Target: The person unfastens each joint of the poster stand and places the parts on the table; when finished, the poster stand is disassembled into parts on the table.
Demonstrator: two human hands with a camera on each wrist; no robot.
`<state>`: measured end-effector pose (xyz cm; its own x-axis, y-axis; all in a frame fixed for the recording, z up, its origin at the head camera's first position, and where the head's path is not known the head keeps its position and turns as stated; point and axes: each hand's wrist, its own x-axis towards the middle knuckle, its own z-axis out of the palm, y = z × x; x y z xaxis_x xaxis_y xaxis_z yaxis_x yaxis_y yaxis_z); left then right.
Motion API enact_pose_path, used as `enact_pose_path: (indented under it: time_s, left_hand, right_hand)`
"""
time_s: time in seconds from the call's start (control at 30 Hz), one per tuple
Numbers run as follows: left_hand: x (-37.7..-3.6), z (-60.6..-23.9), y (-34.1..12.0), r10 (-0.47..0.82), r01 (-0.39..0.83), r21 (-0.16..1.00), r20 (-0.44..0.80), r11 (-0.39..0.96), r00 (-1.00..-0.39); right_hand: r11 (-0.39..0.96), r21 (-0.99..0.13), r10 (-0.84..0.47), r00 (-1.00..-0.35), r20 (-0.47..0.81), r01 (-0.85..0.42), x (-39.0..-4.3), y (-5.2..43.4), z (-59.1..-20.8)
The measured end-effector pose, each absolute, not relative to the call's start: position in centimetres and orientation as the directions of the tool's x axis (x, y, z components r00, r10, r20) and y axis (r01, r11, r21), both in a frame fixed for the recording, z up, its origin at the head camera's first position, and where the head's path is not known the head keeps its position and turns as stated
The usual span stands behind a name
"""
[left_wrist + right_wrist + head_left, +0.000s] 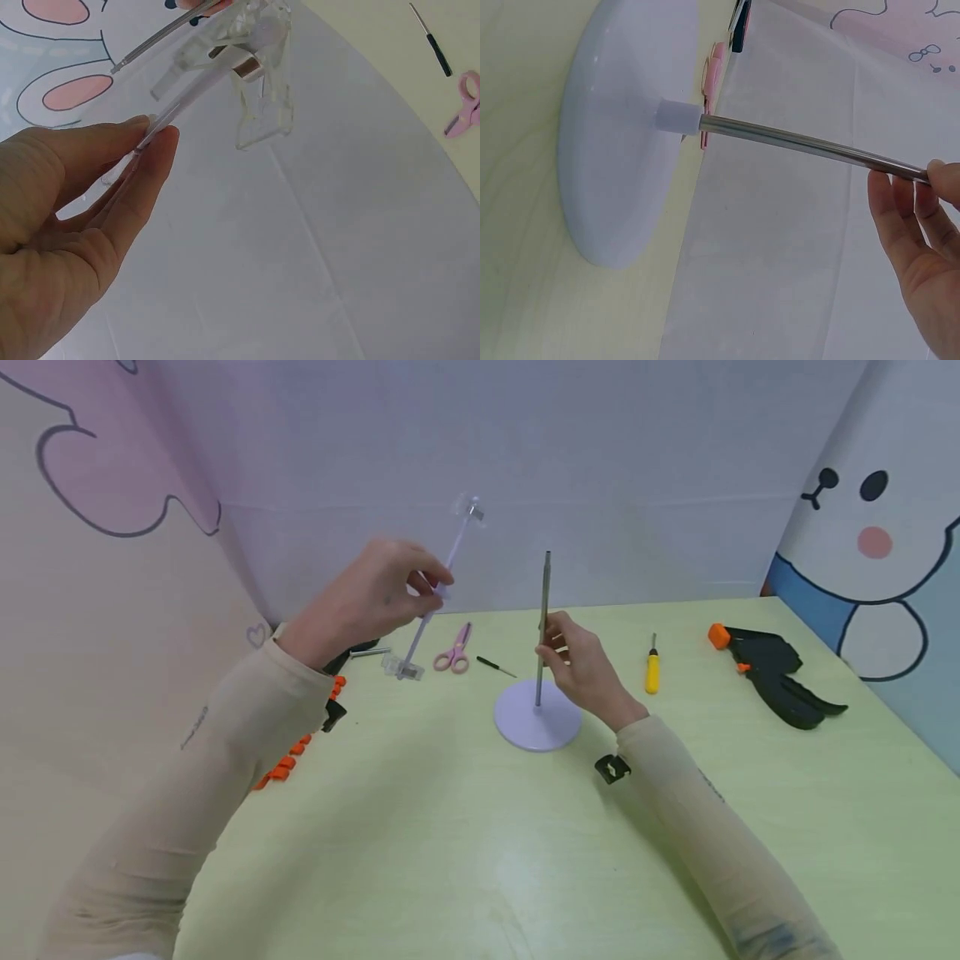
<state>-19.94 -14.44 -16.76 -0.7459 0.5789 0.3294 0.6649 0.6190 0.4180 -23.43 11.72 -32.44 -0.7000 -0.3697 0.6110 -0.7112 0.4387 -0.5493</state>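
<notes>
Standing upright, slim steel pole (543,627) in round lilac base (537,722), right hand (581,664) pinching it

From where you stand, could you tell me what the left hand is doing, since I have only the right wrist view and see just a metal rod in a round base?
Observer: The left hand is raised above the table, pinching a pale rod with clear clips at both ends.
Operator: Thank you. Is the stand upright?
Observer: Yes, the metal rod stands vertical in the round base, which sits flat on the green table, with the right hand gripping it about midway.
Operator: Are there tools nearby?
Observer: A yellow-handled screwdriver lies just right of the right hand, and pink scissors lie to the left of the base.
</notes>
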Motion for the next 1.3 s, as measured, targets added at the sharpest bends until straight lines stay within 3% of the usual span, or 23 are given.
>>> enact_pose_path:
  time_s: [0.67, 0.87, 1.1, 1.3]
  left_hand:
    - [-20.1, -20.6, -15.6, 0.447, 0.471, 0.583, 0.198, 0.662, -0.873]
    - [-20.1, -22.1, -15.8, 0.432, 0.453, 0.63, 0.199, 0.631, -0.88]
    - [-20.1, -24.0, -16.4, 0.423, 0.429, 0.613, 0.165, 0.664, -0.891]
    - [-20.2, -25.1, -16.8, 0.36, 0.32, 0.637, 0.072, 0.701, -0.93]
  right_hand:
    - [0.44, -0.539, -0.384, -0.693, 0.61, -0.718, -23.4, 11.5, -32.1]
    - [0.451, -0.526, -0.381, -0.689, 0.617, -0.721, -23.5, 11.5, -32.1]
    - [0.453, -0.533, -0.385, -0.696, 0.606, -0.715, -23.4, 11.4, -32.1]
    - [0.461, -0.535, -0.386, -0.702, 0.599, -0.709, -23.3, 11.5, -32.0]
